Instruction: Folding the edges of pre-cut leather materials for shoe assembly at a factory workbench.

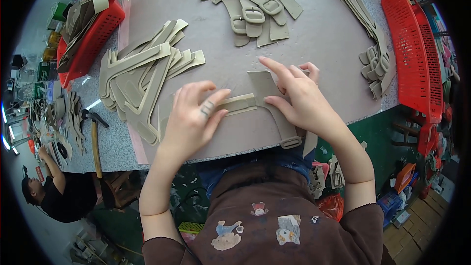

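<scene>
Between our two grips a khaki strap piece (267,88) lies flat on the grey mat (328,34), close to the near edge of the bench (115,142). Its broad upright band runs down to a covered buckle (291,142) at that edge, and a narrower strip (240,103) stretches leftward from the band.

Our right grip (301,95) is just right of the band, fingers and thumb spread without clasping anything; the thumb tip sits at the band near where the strip meets it, while the index finger reaches past the band's top end. Our left grip (194,113) is over the strip's far end, loosely curled, thumb and forefinger parted with the strip showing between them. We cannot tell whether that thumb or forefinger touches it.

Left of our left grip we have a heap of angled khaki straps (147,73). Beyond both grips lies a bunch of buckled straps (255,14), and a red basket (412,54) stands at the right.
</scene>
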`<state>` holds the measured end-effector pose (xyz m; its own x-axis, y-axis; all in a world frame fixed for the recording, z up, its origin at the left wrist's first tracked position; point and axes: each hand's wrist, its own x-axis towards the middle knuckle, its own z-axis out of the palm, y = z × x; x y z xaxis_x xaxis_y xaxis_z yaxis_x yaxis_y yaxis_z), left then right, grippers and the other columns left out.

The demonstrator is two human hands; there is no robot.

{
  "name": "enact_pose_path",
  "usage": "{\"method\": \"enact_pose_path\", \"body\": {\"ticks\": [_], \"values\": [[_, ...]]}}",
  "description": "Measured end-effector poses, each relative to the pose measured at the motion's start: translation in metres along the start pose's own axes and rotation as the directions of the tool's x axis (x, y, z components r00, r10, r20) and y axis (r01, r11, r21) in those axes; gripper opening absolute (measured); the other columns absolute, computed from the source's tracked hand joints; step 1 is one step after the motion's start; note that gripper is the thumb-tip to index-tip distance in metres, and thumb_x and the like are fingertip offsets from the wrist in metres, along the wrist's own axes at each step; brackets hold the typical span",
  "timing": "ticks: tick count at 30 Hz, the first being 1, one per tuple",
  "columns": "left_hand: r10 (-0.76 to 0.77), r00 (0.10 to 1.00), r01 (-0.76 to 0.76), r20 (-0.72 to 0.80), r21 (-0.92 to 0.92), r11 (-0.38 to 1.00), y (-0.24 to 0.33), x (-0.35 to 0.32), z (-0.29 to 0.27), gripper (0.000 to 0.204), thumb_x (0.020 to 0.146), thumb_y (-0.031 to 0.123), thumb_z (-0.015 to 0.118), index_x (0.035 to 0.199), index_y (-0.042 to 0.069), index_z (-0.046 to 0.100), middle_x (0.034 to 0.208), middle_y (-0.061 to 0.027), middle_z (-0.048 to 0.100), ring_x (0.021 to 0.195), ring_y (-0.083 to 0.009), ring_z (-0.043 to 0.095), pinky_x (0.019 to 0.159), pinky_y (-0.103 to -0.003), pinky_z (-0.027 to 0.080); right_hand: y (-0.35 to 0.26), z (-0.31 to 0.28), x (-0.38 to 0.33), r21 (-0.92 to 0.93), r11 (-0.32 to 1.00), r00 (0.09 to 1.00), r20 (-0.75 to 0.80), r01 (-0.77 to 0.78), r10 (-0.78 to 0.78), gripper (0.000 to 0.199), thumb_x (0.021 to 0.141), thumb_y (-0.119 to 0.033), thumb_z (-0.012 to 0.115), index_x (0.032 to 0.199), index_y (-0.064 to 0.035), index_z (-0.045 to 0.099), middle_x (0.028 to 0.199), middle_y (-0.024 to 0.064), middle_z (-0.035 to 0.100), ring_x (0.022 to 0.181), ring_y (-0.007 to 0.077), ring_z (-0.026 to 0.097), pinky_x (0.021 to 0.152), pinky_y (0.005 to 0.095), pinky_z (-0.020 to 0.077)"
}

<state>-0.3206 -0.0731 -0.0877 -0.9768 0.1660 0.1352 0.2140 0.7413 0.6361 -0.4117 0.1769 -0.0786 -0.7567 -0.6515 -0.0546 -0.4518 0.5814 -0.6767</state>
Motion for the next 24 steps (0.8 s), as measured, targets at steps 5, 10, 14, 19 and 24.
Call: {"method": "enact_pose_path", "body": {"ticks": [5, 10, 14, 19, 24], "values": [[0.184, 0.983, -0.179, 0.02, 0.362, 0.915, 0.019, -0.021, 0.032, 0.036, 0.085, 0.009, 0.072, 0.122, 0.01, 0.073, 0.114, -0.0074, 0.062, 0.097, -0.0227, 0.057, 0.09, -0.036, 0.045, 0.016, 0.017, 0.005, -0.143, 0.986, 0.994, -0.045, 0.089, -0.096, 0.068, 0.088, -0.013, 0.075, 0.151, -0.013, 0.051, 0.084, 0.0008, 0.056, 0.087, 0.0192, 0.05, 0.104, 0.0396, 0.0278], [0.124, 0.987, -0.147, 0.103, 0.264, 0.953, 0.014, -0.008, 0.02, 0.038, 0.086, 0.011, 0.073, 0.123, 0.013, 0.074, 0.117, -0.0058, 0.062, 0.104, -0.0244, 0.057, 0.096, -0.037, 0.043, 0.019, 0.017, 0.01, -0.159, 0.969, 0.981, -0.015, 0.19, -0.195, 0.065, 0.088, -0.014, 0.074, 0.149, -0.0132, 0.053, 0.083, 0.0018, 0.057, 0.086, 0.0191, 0.05, 0.104, 0.0391, 0.0291], [-0.127, 0.969, 0.189, -0.213, 0.3, 0.935, -0.006, -0.037, -0.014, 0.037, 0.087, 0.019, 0.075, 0.122, 0.01, 0.071, 0.119, -0.0074, 0.06, 0.103, -0.0261, 0.057, 0.098, -0.038, 0.041, 0.032, 0.012, -0.001, -0.137, 0.967, 0.976, -0.014, 0.214, -0.218, 0.063, 0.087, -0.015, 0.074, 0.147, -0.0127, 0.056, 0.082, 0.0022, 0.058, 0.086, 0.0196, 0.051, 0.102, 0.0385, 0.0312], [-0.541, 0.821, 0.569, -0.183, 0.339, 0.749, -0.03, -0.1, -0.052, 0.032, 0.086, 0.025, 0.078, 0.105, 0.005, 0.061, 0.104, -0.007, 0.059, 0.102, -0.0282, 0.055, 0.098, -0.04, 0.04, 0.031, 0.029, -0.025, -0.094, 0.973, 0.972, -0.087, 0.212, -0.22, 0.06, 0.088, -0.018, 0.075, 0.146, -0.0152, 0.058, 0.083, 0.0006, 0.059, 0.086, 0.0192, 0.053, 0.099, 0.0362, 0.0339], [-0.606, 0.795, 0.479, 0.011, -0.626, 0.616, 0.0, -0.031, -0.037, 0.025, 0.096, 0.014, 0.07, 0.112, 0.006, 0.054, 0.093, -0.0067, 0.064, 0.078, -0.0145, 0.059, 0.074, -0.025, 0.046, 0.049, -0.025, -0.046, 0.114, 0.984, 0.984, -0.132, 0.139, -0.123, 0.058, 0.087, -0.006, 0.074, 0.143, -0.0143, 0.061, 0.092, 0.0023, 0.064, 0.071, 0.0176, 0.051, 0.089, 0.0292, 0.0414]]}}
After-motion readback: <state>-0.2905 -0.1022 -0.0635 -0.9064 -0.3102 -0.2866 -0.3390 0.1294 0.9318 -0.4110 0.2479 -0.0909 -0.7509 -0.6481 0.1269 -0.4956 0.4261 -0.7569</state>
